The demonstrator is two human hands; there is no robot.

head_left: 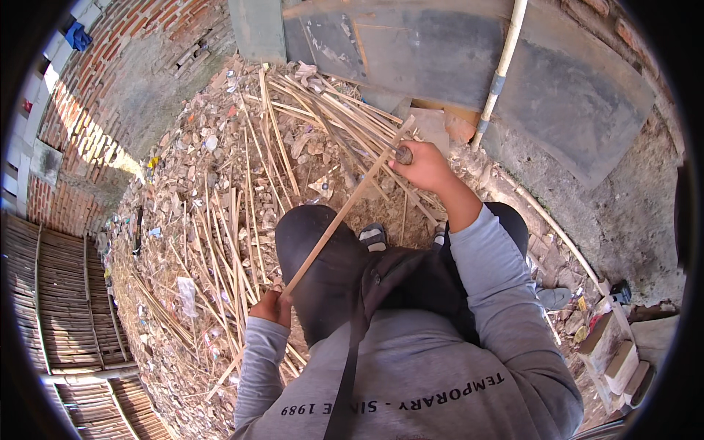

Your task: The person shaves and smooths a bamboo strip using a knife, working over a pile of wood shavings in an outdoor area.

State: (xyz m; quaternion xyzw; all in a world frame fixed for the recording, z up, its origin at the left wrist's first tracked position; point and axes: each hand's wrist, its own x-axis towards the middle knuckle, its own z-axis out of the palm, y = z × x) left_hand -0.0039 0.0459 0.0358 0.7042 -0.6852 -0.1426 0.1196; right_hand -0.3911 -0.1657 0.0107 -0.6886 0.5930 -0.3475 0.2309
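A long, flat bamboo strip (337, 221) slants across my raised left knee, its far end up and to the right. My left hand (271, 306) is closed round its near end, beside my left thigh. Close to the strip's far end, my right hand (429, 170) is closed on a tool with a dark, round-ended handle (403, 155). The handle's butt shows against the strip; any blade is hidden, so I cannot tell the tool's kind. Whether the right fingers also touch the strip is unclear.
Loose bamboo strips (345, 121) lie piled ahead, and more strips (233, 257) are scattered on the littered ground to the left. A pale pole (501, 77) leans against dark panels (440, 44). Wooden blocks (623, 367) sit at the right. Brick wall (139, 51) stands far left.
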